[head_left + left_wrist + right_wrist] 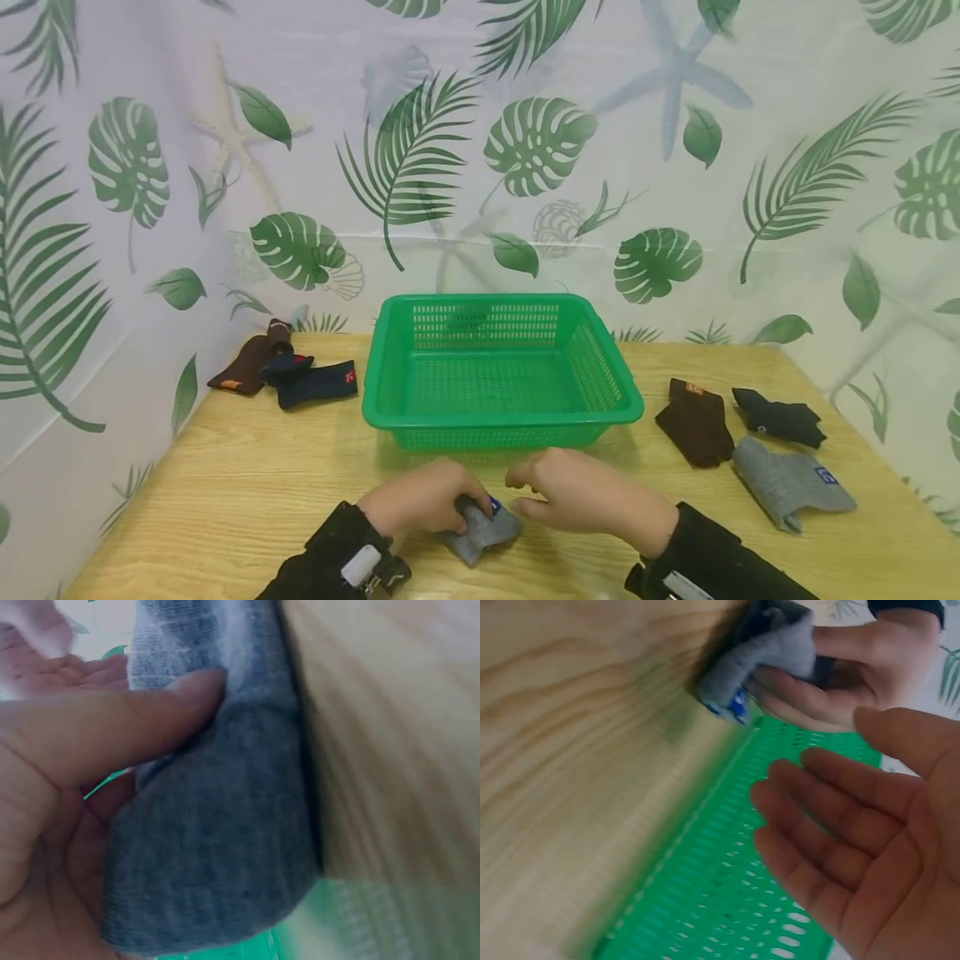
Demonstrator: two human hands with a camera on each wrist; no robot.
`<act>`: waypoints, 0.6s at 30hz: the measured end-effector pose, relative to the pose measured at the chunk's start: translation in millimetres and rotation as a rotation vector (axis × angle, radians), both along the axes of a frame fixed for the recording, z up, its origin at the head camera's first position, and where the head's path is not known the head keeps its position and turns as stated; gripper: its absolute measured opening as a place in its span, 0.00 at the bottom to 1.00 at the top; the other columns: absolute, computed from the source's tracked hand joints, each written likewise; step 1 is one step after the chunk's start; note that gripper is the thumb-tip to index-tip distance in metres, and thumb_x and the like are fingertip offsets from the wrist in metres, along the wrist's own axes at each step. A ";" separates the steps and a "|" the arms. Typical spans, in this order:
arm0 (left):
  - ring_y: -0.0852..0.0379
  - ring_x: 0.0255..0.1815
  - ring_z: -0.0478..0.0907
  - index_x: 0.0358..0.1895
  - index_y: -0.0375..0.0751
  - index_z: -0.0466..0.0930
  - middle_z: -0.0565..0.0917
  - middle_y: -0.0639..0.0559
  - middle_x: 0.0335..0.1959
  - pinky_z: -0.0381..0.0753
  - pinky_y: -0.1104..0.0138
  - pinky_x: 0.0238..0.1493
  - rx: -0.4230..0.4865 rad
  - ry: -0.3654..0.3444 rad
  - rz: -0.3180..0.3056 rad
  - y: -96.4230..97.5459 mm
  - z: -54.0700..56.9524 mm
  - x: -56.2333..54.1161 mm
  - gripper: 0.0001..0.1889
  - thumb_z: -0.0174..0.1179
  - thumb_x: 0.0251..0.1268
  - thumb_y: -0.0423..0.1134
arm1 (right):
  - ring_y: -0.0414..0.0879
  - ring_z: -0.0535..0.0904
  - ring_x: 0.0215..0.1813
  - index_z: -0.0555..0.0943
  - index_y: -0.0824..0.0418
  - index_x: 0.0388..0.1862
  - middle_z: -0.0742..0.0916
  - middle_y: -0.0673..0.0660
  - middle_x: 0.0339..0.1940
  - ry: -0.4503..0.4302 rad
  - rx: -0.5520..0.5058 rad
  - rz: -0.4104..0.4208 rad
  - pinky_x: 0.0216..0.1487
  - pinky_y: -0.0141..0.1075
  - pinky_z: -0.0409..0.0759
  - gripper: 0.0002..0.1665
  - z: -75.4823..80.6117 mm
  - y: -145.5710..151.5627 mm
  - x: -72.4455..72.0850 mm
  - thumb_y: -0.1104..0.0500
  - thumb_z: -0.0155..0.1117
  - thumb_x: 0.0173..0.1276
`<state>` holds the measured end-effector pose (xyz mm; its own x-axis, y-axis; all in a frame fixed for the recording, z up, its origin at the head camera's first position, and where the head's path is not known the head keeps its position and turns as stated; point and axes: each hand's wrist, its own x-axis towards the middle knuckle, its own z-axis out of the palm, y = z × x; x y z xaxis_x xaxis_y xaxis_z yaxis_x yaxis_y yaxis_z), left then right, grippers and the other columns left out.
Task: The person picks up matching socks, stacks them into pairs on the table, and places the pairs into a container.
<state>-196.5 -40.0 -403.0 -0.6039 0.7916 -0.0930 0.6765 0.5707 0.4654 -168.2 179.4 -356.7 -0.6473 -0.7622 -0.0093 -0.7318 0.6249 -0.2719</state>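
A grey sock with a blue label lies folded on the table in front of the green basket. My left hand grips it from the left; in the left wrist view the thumb presses on the grey knit. Just right of the sock, my right hand hovers with nothing in it. In the right wrist view that hand shows its palm, the fingers loosely bent and apart from the sock.
Behind the hands stands a green plastic basket with nothing inside. To its left lie brown socks and navy socks. On the right are a brown sock, a black sock and another grey sock. A leaf-patterned sheet hangs behind.
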 end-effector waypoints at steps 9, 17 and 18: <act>0.66 0.43 0.78 0.41 0.48 0.88 0.86 0.60 0.40 0.75 0.73 0.48 0.009 0.020 0.004 16.0 -0.3 -6.4 0.16 0.73 0.46 0.29 | 0.40 0.82 0.37 0.86 0.59 0.37 0.87 0.49 0.34 -0.079 0.133 -0.090 0.39 0.35 0.80 0.09 -23.3 5.6 -6.2 0.55 0.69 0.62; 0.66 0.41 0.77 0.40 0.46 0.88 0.86 0.58 0.41 0.74 0.73 0.45 0.080 -0.041 0.043 15.4 0.7 -8.3 0.15 0.74 0.45 0.30 | 0.40 0.82 0.36 0.86 0.60 0.36 0.87 0.48 0.33 -0.060 0.123 -0.098 0.39 0.34 0.80 0.11 -25.6 4.9 -6.8 0.54 0.71 0.60; 0.66 0.41 0.76 0.41 0.46 0.88 0.86 0.59 0.41 0.74 0.73 0.45 0.090 -0.056 0.044 14.6 0.4 -8.8 0.16 0.74 0.45 0.31 | 0.39 0.81 0.34 0.85 0.60 0.34 0.86 0.48 0.31 -0.056 0.118 -0.099 0.36 0.34 0.79 0.10 -26.1 4.9 -7.1 0.54 0.70 0.60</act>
<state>-205.2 -25.4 -402.6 -0.6342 0.7710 -0.0574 0.6231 0.5536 0.5525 -175.3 184.3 -382.7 -0.7149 -0.6864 -0.1333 -0.6511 0.7231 -0.2307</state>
